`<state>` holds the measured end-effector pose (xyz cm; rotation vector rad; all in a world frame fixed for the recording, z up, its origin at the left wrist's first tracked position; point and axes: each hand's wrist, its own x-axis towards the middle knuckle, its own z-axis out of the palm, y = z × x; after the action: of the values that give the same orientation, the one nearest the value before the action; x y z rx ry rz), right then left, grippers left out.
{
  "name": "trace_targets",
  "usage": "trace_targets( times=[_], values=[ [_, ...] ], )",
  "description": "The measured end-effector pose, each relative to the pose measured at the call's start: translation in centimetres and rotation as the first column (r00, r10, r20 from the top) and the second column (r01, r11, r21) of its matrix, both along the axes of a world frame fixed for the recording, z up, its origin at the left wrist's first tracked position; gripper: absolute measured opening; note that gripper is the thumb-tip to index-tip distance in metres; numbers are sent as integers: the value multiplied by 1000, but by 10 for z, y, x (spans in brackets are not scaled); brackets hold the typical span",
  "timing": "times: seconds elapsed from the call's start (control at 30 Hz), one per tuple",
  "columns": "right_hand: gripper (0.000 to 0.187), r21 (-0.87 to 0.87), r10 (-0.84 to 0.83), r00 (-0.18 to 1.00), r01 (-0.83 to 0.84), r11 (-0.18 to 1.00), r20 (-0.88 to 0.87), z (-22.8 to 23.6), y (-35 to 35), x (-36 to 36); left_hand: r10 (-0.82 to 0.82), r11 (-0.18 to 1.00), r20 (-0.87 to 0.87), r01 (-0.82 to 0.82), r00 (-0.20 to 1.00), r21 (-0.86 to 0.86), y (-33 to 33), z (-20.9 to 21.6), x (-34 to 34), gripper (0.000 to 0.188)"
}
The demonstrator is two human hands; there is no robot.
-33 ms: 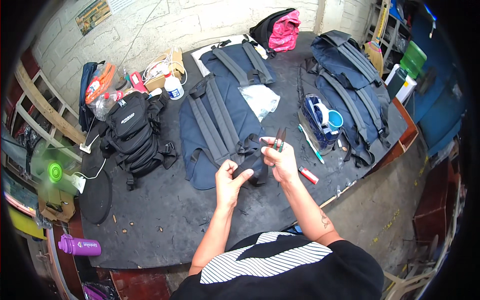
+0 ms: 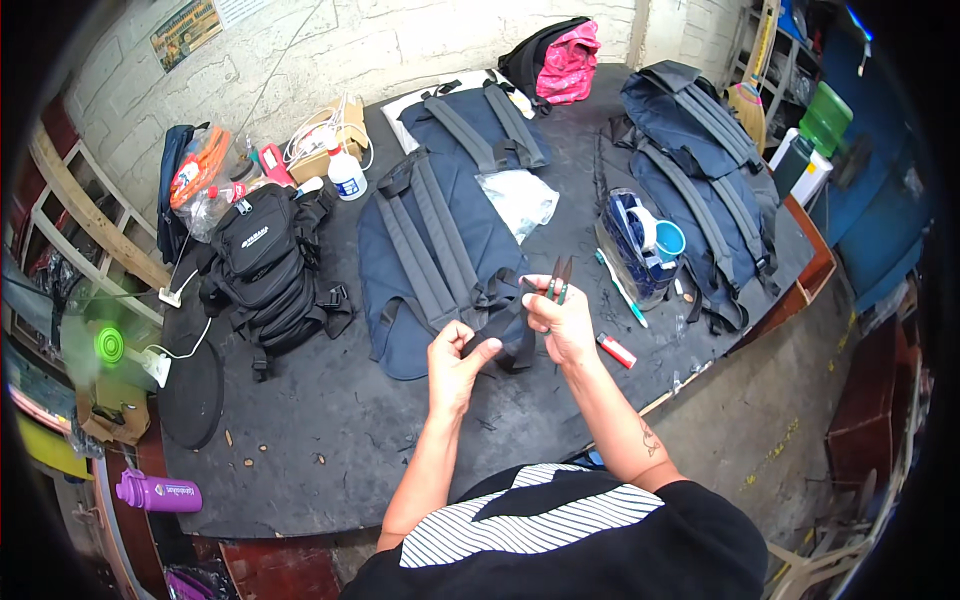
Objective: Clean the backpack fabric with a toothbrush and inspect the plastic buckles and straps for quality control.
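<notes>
A navy backpack (image 2: 440,240) lies strap side up on the dark table (image 2: 330,440) in front of me. My left hand (image 2: 458,368) pinches the end of a dark webbing strap (image 2: 502,322) at the pack's lower edge. My right hand (image 2: 562,318) holds the other part of that strap. A pair of small thread snips (image 2: 560,277) sticks up from between its fingers, blades pointing away from me.
A black backpack (image 2: 265,265) lies to the left. Two more navy backpacks (image 2: 480,125) (image 2: 700,150) lie behind and to the right. A clear pouch (image 2: 640,235), a teal pen (image 2: 620,285) and a red lighter (image 2: 617,350) sit near my right hand. A purple bottle (image 2: 160,492) lies at the near left edge.
</notes>
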<state>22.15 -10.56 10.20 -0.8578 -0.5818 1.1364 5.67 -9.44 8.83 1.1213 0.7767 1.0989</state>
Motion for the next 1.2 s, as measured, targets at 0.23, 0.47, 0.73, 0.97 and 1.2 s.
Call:
trace_targets(
  times=[0.23,0.47,0.73,0.97,1.2],
  values=[
    [12,-15,81,929,-81,997,361,7,-7,-26,225,866,-356,-18,907,499,15,12,6,13],
    [27,66,-148,588,159,985,796,-12,9,-28,13,987,-191,18,982,160,11,5,12,6],
    [13,153,-105,766,9,988,634,-6,-1,-17,18,1000,-92,-19,996,-8,12,-4,1,10],
    [6,448,-405,374,-33,893,835,-18,7,-19,87,965,-270,-13,959,262,12,-4,10,9],
    [21,-72,164,986,-166,983,-38,-30,15,-13,56,981,-169,-23,984,193,16,-7,12,10]
  ],
)
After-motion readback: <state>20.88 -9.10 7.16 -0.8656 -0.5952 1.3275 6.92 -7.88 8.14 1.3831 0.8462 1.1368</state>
